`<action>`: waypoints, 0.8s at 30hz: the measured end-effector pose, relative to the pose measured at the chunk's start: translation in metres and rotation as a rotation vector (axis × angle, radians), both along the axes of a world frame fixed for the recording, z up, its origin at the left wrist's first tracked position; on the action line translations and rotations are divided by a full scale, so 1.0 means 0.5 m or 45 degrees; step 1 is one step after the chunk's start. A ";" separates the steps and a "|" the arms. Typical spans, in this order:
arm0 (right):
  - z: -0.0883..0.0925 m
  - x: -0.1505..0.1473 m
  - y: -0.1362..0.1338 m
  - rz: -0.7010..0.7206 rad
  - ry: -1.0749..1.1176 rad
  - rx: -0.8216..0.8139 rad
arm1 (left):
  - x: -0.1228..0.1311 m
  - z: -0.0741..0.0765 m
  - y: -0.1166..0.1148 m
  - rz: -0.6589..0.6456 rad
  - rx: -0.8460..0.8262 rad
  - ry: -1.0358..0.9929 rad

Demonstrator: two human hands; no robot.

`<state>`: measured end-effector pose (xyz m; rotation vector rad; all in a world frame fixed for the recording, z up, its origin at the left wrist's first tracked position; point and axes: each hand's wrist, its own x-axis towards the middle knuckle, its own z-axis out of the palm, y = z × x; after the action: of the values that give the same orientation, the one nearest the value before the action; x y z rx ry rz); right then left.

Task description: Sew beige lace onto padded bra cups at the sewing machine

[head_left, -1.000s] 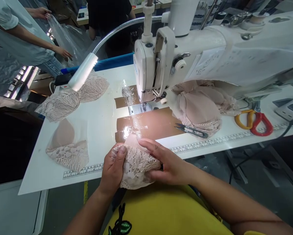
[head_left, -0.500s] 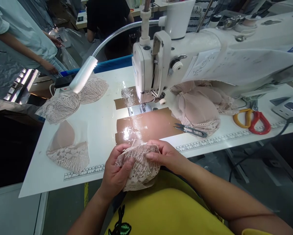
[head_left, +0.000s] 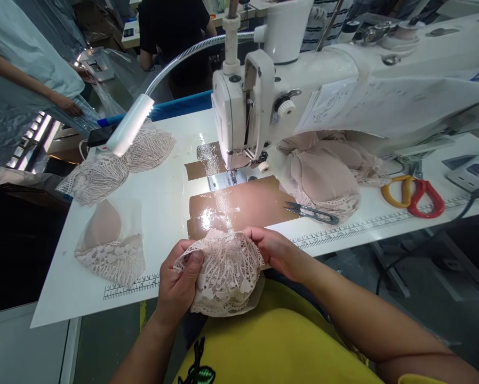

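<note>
A beige lace cup [head_left: 226, 274] is held between my two hands at the table's front edge, its lace side facing up. My left hand [head_left: 180, 282] pinches its left edge, thumb on top. My right hand [head_left: 277, 253] grips the upper right edge, its fingertips partly behind the lace. Just beyond is the sewing machine [head_left: 233, 114], its needle area over a metal plate with brown tape [head_left: 239, 205] around it. A single lace-and-fabric cup piece [head_left: 111, 245] lies to the left, with joined lace cups [head_left: 119, 160] behind it.
Thread snips [head_left: 311, 212] lie right of the tape, beside a pile of beige cups [head_left: 323, 176]. Scissors with red and yellow handles [head_left: 425, 199] are farther right. A lit lamp [head_left: 130, 125] hangs over the table's left side. Two people are beyond the table.
The lace cup is spread wider and its surface shows more fully. My left hand has shifted slightly left, and my right thumb no longer lies on top of the lace.
</note>
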<state>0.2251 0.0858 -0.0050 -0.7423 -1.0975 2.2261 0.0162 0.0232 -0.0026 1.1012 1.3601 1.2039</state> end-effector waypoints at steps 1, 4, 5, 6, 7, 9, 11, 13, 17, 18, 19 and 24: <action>0.002 -0.002 -0.001 0.030 -0.025 0.023 | 0.001 0.000 0.001 0.000 0.006 -0.003; 0.004 -0.012 -0.005 0.072 -0.019 0.025 | 0.005 -0.002 0.001 -0.027 0.026 -0.041; 0.003 -0.017 -0.006 0.071 -0.003 0.006 | 0.006 -0.003 0.001 -0.052 0.021 -0.066; 0.002 -0.021 -0.006 0.073 0.009 -0.007 | 0.007 -0.004 0.001 -0.081 0.007 -0.100; 0.000 -0.025 -0.007 0.072 0.014 -0.011 | 0.006 -0.005 0.001 -0.110 -0.020 -0.146; -0.005 -0.031 -0.008 0.049 0.014 -0.024 | 0.004 -0.006 0.004 -0.098 -0.098 -0.294; -0.010 -0.034 -0.010 -0.006 0.023 -0.084 | -0.002 -0.008 0.011 0.022 -0.200 -0.519; -0.015 -0.035 -0.013 -0.110 0.062 -0.175 | -0.009 -0.009 0.018 0.166 -0.314 -0.779; -0.015 -0.033 -0.015 -0.369 0.150 -0.188 | -0.010 -0.004 0.011 0.165 -0.401 -1.209; -0.013 -0.033 -0.014 -0.394 0.148 -0.145 | -0.004 -0.002 0.004 0.111 -0.384 -1.278; -0.010 -0.033 -0.012 -0.394 0.128 -0.080 | 0.004 0.000 -0.004 0.052 -0.365 -1.322; 0.006 -0.043 -0.007 -0.276 -0.103 0.507 | 0.058 0.010 -0.021 -0.024 -0.375 -1.161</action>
<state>0.2034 0.0823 -0.0020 -0.7408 -1.3744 1.7382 0.0451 0.0127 0.0025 0.2639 0.7627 1.2127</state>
